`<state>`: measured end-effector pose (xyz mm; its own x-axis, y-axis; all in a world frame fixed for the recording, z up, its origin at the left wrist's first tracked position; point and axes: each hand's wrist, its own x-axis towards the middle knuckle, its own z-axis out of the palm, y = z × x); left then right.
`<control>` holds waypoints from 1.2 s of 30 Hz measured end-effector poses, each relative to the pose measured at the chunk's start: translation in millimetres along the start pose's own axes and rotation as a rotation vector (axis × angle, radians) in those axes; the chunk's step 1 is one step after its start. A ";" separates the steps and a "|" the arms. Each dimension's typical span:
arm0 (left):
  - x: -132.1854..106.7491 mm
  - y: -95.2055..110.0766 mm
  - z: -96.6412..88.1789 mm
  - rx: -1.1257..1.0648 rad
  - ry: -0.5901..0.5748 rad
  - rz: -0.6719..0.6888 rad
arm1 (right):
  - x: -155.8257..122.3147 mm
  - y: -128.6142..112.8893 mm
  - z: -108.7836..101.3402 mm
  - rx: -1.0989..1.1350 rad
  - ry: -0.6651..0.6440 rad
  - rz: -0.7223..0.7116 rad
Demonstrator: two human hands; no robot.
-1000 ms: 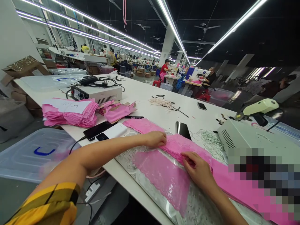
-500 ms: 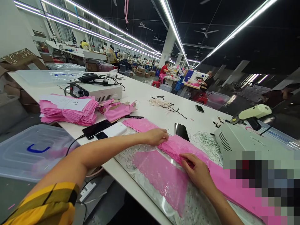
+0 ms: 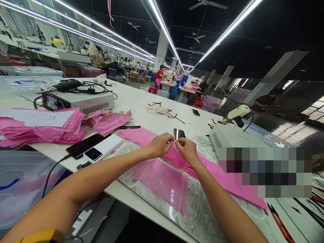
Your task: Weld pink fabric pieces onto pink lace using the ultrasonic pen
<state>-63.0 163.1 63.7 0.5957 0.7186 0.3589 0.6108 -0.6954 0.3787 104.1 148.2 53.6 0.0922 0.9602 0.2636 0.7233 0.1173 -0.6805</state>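
Note:
My left hand (image 3: 161,144) and my right hand (image 3: 187,152) are close together over a long strip of stacked pink fabric (image 3: 177,158). Their fingertips pinch a small edge of pink fabric between them; how much of it they hold is hidden by the fingers. Nearer to me, a single pink fabric piece (image 3: 162,184) with a wavy edge lies flat on a shiny see-through sheet (image 3: 202,206). Past the strip, a flat pink length (image 3: 235,180) runs to the right. Just behind my fingers lies a black phone (image 3: 179,134), partly covered by them.
On the left are a bundle of pink pieces (image 3: 50,130) under paper, a white power bank (image 3: 103,148), a dark phone (image 3: 84,145) and a boxy device (image 3: 83,100) with cables. Beige strips (image 3: 158,110), white cord (image 3: 204,145) and a pale machine (image 3: 235,138) stand farther right. Red-handled scissors (image 3: 280,222) lie lower right.
My right hand has moved up and left from the strip's near edge to meet my left hand. Both now pinch together at their fingertips. The view has swung to the right.

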 end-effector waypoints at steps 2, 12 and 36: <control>-1.5 15.1 8.4 0.002 0.001 -0.080 | 7.3 1.5 -11.7 0.046 0.030 0.054; 49.1 94.1 67.6 0.076 -0.094 -0.298 | 4.8 -0.7 -77.8 0.328 0.334 0.136; -53.6 111.5 69.1 0.126 -0.345 0.709 | -268.4 143.1 -150.5 -0.257 0.257 0.491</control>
<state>9.2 46.6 27.8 0.9796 0.0763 0.1860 0.0677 -0.9963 0.0523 285.8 -130.9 -11.6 0.5956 0.7912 0.1388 0.6933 -0.4191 -0.5862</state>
